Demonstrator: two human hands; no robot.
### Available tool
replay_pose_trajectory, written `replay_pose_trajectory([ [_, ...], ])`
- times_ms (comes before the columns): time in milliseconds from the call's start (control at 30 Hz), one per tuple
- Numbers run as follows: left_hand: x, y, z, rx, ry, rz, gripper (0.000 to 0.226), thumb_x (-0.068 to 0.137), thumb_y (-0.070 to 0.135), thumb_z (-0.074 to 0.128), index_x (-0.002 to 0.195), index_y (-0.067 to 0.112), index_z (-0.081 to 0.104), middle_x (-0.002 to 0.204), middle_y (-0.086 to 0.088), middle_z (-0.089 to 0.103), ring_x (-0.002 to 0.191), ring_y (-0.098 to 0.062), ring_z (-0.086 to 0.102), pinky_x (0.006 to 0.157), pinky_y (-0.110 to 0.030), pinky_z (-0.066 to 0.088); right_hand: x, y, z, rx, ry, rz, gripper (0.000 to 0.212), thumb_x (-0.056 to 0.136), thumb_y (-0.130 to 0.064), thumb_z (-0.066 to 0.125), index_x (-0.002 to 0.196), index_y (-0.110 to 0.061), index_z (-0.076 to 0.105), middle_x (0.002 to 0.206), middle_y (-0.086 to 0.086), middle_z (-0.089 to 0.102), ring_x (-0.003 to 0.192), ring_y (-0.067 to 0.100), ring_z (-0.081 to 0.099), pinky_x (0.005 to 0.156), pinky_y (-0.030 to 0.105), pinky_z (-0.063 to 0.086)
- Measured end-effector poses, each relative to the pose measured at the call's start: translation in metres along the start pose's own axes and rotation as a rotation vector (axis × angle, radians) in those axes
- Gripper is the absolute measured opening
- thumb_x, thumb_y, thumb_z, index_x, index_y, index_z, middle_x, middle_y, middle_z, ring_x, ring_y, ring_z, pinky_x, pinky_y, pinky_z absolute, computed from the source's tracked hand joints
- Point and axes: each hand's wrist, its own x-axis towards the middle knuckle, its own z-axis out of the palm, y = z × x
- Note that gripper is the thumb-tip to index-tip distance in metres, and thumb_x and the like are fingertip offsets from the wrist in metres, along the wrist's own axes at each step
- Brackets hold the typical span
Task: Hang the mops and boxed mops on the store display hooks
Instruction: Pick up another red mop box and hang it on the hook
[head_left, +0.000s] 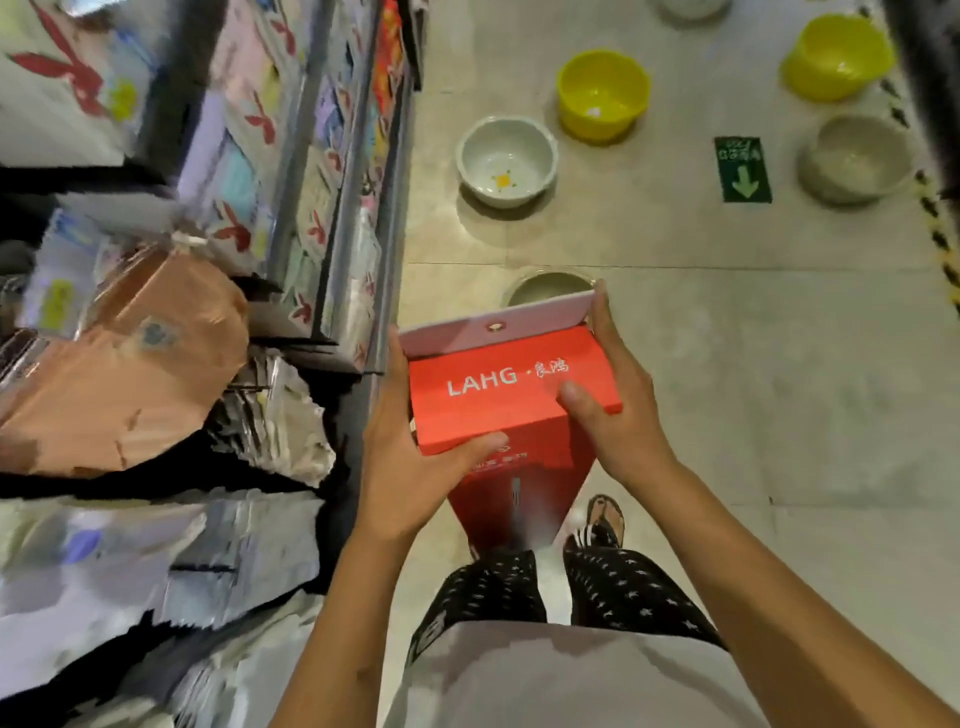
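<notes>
A tall red boxed mop (493, 405) with white "LAHG" lettering stands upright in front of me, its lower end near the floor by my feet. A white flap with a small hanging hole (496, 326) sticks up from its far top edge. My left hand (410, 457) grips the box's left side, thumb across the near top edge. My right hand (613, 400) holds the right side, fingers on the flap's end and thumb pressed on the red top. No display hooks are clearly visible.
A store rack (332, 171) of packaged goods runs along the left, with bagged items (130, 358) bulging out below. On the tiled floor ahead sit yellow basins (602, 93), white and grey basins (506, 161) and a green arrow sticker (743, 169).
</notes>
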Motion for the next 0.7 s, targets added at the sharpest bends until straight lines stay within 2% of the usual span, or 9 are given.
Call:
replay_pose_trajectory([
  [100, 0.002, 0.015, 0.035, 0.022, -0.105, 0.015, 0.124, 0.051, 0.07, 0.081, 0.153, 0.032, 0.022, 0.126, 0.005, 0.061, 0.113, -0.012, 0.063, 0.096, -0.046, 0.053, -0.02, 0.007, -0.037, -0.006, 0.12, 0.036, 0.081, 0.07, -0.089, 0.044, 0.139, -0.07, 0.004, 0.127, 0.001, 0.059, 0.11, 0.014, 0.062, 0.095, 0.046, 0.052],
  [167, 0.006, 0.025, 0.063, 0.032, -0.191, 0.033, 0.127, 0.048, 0.074, 0.08, 0.153, 0.032, 0.021, 0.124, 0.011, 0.062, 0.112, -0.008, 0.062, 0.096, -0.044, 0.053, -0.035, 0.017, -0.065, -0.018, 0.216, 0.064, 0.083, 0.07, -0.089, 0.043, 0.139, -0.069, 0.003, 0.125, 0.005, 0.06, 0.11, 0.018, 0.062, 0.094, 0.049, 0.051],
  [233, 0.008, 0.04, 0.096, 0.056, -0.293, 0.087, 0.126, 0.05, 0.067, 0.081, 0.154, 0.036, 0.017, 0.119, 0.024, 0.061, 0.11, -0.001, 0.062, 0.095, -0.038, 0.054, -0.053, 0.027, -0.095, -0.009, 0.304, 0.099, 0.087, 0.07, -0.089, 0.044, 0.142, -0.066, 0.002, 0.123, 0.005, 0.061, 0.11, 0.02, 0.062, 0.094, 0.051, 0.051],
  [300, 0.003, 0.058, 0.133, 0.04, -0.402, 0.134, 0.115, 0.052, 0.058, 0.081, 0.146, 0.059, 0.015, 0.113, 0.036, 0.061, 0.106, 0.006, 0.062, 0.09, -0.028, 0.054, -0.076, 0.037, -0.126, 0.007, 0.398, 0.134, 0.088, 0.069, -0.09, 0.046, 0.142, -0.066, 0.003, 0.123, 0.006, 0.06, 0.11, 0.02, 0.062, 0.095, 0.051, 0.051],
  [367, -0.007, 0.075, 0.174, 0.039, -0.495, 0.16, 0.104, 0.053, 0.052, 0.081, 0.129, 0.077, 0.016, 0.112, 0.032, 0.063, 0.105, 0.004, 0.063, 0.088, -0.026, 0.053, -0.104, 0.049, -0.16, 0.022, 0.498, 0.172, 0.089, 0.068, -0.09, 0.048, 0.142, -0.066, 0.004, 0.125, 0.006, 0.059, 0.112, 0.022, 0.06, 0.095, 0.052, 0.05],
  [433, -0.021, 0.088, 0.217, 0.049, -0.589, 0.195, 0.112, 0.053, 0.051, 0.081, 0.137, 0.071, 0.01, 0.119, 0.024, 0.062, 0.106, 0.003, 0.063, 0.088, -0.022, 0.053, -0.135, 0.061, -0.195, 0.037, 0.6, 0.218, 0.09, 0.067, -0.089, 0.049, 0.143, -0.064, 0.006, 0.126, 0.005, 0.059, 0.114, 0.024, 0.06, 0.096, 0.053, 0.049],
  [533, -0.051, 0.104, 0.284, 0.066, -0.735, 0.255, 0.126, 0.054, 0.05, 0.081, 0.154, 0.043, 0.004, 0.13, 0.022, 0.054, 0.11, 0.008, 0.06, 0.089, -0.015, 0.052, -0.188, 0.08, -0.244, 0.053, 0.737, 0.278, 0.091, 0.069, -0.087, 0.051, 0.145, -0.061, 0.009, 0.128, 0.006, 0.058, 0.115, 0.022, 0.06, 0.096, 0.052, 0.05],
  [600, -0.077, 0.114, 0.329, 0.067, -0.819, 0.272, 0.127, 0.052, 0.051, 0.083, 0.149, 0.053, 0.001, 0.132, 0.026, 0.051, 0.114, 0.006, 0.058, 0.093, -0.018, 0.051, -0.227, 0.094, -0.278, 0.068, 0.812, 0.308, 0.091, 0.07, -0.085, 0.053, 0.146, -0.06, 0.01, 0.129, 0.008, 0.057, 0.115, 0.024, 0.061, 0.096, 0.054, 0.05],
  [700, -0.121, 0.133, 0.4, 0.09, -0.922, 0.274, 0.125, 0.047, 0.066, 0.082, 0.142, 0.061, 0.001, 0.121, 0.032, 0.056, 0.109, 0.013, 0.058, 0.085, -0.007, 0.047, -0.287, 0.114, -0.328, 0.087, 0.914, 0.347, 0.088, 0.07, -0.084, 0.054, 0.144, -0.063, 0.011, 0.133, 0.006, 0.055, 0.117, 0.024, 0.06, 0.097, 0.054, 0.05],
])
